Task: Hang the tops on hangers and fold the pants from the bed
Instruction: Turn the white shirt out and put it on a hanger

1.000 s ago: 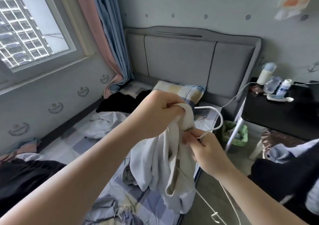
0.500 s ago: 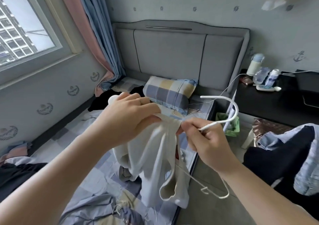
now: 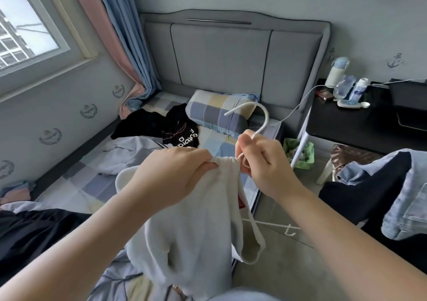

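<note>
Bedroom: bed (image 3: pixel 92 180) with a checked sheet runs away from you along the window wall.

Nearest, dark garment (image 3: pixel 30 233) lies on the bed at your lower left. White top (image 3: pixel 198 219) hangs in the air in front of you, over the bed's edge. Your left grip (image 3: pixel 171 176) is clamped on its bunched neck, fingers curled round the cloth. Your right grip (image 3: pixel 263 162) is closed on the white hanger (image 3: pixel 267 119), pinching the stem just below the hook, right against the top's neck. Hook stands up above that hand; the hanger's lower bar shows beneath the top, over the floor.

To your right, denim and dark clothes (image 3: pixel 392 196) lie heaped.

Mid-bed: pale grey garment (image 3: pixel 129 155), crumpled. Just beyond it, black top (image 3: pixel 180 134) with a white print, spread flat.

Further: checked pillow (image 3: pixel 217 113) against the grey headboard (image 3: pixel 221 55). Green bin (image 3: pixel 300 152) sits on the floor beside the bed. Black table (image 3: pixel 346 120) past it carries a white bottle (image 3: pixel 336 71) and smaller containers.

Far left corner: pink and blue curtain (image 3: pixel 120 35).
</note>
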`<state>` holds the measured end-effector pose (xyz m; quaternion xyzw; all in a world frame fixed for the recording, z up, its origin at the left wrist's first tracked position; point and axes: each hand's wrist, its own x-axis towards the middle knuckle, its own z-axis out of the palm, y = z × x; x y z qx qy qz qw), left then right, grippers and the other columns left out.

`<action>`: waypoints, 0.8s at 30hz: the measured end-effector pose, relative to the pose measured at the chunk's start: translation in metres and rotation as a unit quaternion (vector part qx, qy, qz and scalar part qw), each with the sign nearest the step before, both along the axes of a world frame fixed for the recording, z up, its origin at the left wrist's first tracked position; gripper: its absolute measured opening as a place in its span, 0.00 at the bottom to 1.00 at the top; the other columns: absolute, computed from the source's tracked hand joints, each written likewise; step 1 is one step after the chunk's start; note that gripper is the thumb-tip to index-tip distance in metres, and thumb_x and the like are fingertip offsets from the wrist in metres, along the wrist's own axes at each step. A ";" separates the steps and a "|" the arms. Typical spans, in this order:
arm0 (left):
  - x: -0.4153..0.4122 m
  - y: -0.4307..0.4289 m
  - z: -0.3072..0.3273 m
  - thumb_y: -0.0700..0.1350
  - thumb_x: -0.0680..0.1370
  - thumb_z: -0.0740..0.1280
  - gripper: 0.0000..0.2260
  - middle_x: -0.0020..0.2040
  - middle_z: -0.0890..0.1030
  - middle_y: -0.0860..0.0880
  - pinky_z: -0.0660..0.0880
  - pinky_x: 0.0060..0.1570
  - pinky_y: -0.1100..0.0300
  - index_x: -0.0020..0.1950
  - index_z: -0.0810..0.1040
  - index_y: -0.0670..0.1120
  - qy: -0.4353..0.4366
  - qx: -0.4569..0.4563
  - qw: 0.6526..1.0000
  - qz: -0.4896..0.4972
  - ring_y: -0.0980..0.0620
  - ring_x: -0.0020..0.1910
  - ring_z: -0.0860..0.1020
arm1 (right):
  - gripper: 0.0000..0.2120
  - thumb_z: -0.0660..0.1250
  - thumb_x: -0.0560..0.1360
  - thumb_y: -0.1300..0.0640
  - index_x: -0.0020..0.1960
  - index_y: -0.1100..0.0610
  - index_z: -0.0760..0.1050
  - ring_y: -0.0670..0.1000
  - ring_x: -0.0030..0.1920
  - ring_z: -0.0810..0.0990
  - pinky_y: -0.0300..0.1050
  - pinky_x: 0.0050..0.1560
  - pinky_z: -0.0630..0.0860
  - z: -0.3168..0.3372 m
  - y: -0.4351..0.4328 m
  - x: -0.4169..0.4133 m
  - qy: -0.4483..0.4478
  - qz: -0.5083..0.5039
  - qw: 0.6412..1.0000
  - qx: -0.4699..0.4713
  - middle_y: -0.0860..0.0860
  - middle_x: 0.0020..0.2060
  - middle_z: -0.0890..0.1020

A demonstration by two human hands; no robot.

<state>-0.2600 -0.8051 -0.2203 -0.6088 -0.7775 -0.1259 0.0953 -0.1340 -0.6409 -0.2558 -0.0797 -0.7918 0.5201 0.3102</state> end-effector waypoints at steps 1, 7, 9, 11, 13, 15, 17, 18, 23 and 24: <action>-0.004 -0.001 -0.005 0.56 0.83 0.55 0.15 0.33 0.72 0.57 0.65 0.32 0.57 0.43 0.74 0.52 -0.030 0.002 0.999 0.017 0.47 0.35 0.76 | 0.21 0.56 0.83 0.49 0.41 0.64 0.73 0.46 0.32 0.73 0.40 0.38 0.69 -0.002 0.000 0.002 0.008 -0.022 1.000 0.013 0.45 0.31 0.75; -0.008 -0.015 -0.032 0.49 0.81 0.67 0.16 0.27 0.68 0.50 0.65 0.31 0.64 0.35 0.72 0.46 -0.167 0.156 0.963 0.142 0.53 0.29 0.68 | 0.08 0.62 0.80 0.52 0.55 0.54 0.76 0.46 0.51 0.80 0.33 0.50 0.72 -0.050 -0.008 0.027 0.029 -0.095 0.994 0.055 0.42 0.48 0.80; -0.002 -0.015 -0.038 0.47 0.80 0.68 0.17 0.28 0.67 0.47 0.63 0.30 0.65 0.34 0.70 0.43 -0.224 0.182 0.941 0.175 0.53 0.30 0.65 | 0.07 0.65 0.81 0.52 0.59 0.47 0.74 0.46 0.55 0.80 0.35 0.53 0.73 -0.070 -0.021 0.025 -0.071 -0.012 0.997 -0.012 0.39 0.52 0.80; 0.005 -0.014 -0.045 0.47 0.79 0.69 0.18 0.31 0.67 0.46 0.62 0.29 0.65 0.34 0.69 0.43 -0.270 0.184 0.927 0.187 0.55 0.29 0.64 | 0.11 0.67 0.80 0.53 0.60 0.41 0.73 0.42 0.57 0.78 0.34 0.56 0.71 -0.089 -0.026 0.018 -0.142 0.041 0.989 -0.023 0.34 0.55 0.79; 0.011 -0.015 -0.052 0.49 0.77 0.72 0.16 0.29 0.68 0.51 0.63 0.29 0.66 0.33 0.70 0.47 -0.305 0.178 0.914 0.200 0.56 0.29 0.65 | 0.08 0.67 0.80 0.54 0.53 0.41 0.73 0.36 0.53 0.75 0.30 0.53 0.66 -0.099 -0.029 0.011 -0.166 0.041 0.984 0.047 0.29 0.49 0.75; 0.015 -0.017 -0.057 0.51 0.73 0.76 0.15 0.27 0.69 0.57 0.64 0.28 0.67 0.34 0.72 0.52 -0.340 0.170 0.899 0.217 0.58 0.28 0.66 | 0.04 0.66 0.78 0.54 0.46 0.54 0.73 0.38 0.46 0.73 0.30 0.47 0.65 -0.106 -0.031 0.008 -0.152 0.016 0.985 0.076 0.33 0.43 0.74; 0.015 -0.020 -0.060 0.51 0.70 0.78 0.14 0.28 0.71 0.60 0.65 0.28 0.69 0.36 0.72 0.56 -0.355 0.150 0.892 0.235 0.59 0.28 0.68 | 0.07 0.67 0.77 0.54 0.44 0.57 0.74 0.43 0.42 0.73 0.39 0.44 0.68 -0.111 -0.035 0.012 -0.128 0.009 0.991 0.042 0.41 0.39 0.76; 0.014 -0.022 -0.062 0.49 0.69 0.77 0.14 0.29 0.72 0.61 0.66 0.28 0.69 0.38 0.72 0.56 -0.353 0.134 0.893 0.243 0.59 0.29 0.68 | 0.07 0.67 0.78 0.54 0.43 0.57 0.75 0.46 0.41 0.74 0.43 0.43 0.70 -0.112 -0.038 0.014 -0.119 0.019 0.993 0.012 0.44 0.38 0.76; 0.016 -0.026 -0.071 0.36 0.71 0.64 0.18 0.32 0.75 0.53 0.67 0.27 0.68 0.43 0.71 0.61 -0.340 0.098 0.906 0.233 0.60 0.31 0.71 | 0.18 0.65 0.75 0.46 0.40 0.62 0.70 0.49 0.38 0.71 0.45 0.42 0.69 -0.119 -0.044 0.020 -0.143 0.069 0.987 0.002 0.52 0.36 0.73; 0.019 -0.026 -0.072 0.35 0.71 0.64 0.18 0.32 0.75 0.52 0.67 0.27 0.69 0.44 0.72 0.61 -0.340 0.099 0.907 0.228 0.60 0.30 0.71 | 0.20 0.64 0.73 0.42 0.43 0.61 0.72 0.49 0.40 0.74 0.47 0.45 0.71 -0.120 -0.041 0.018 -0.199 0.088 0.976 -0.008 0.51 0.38 0.76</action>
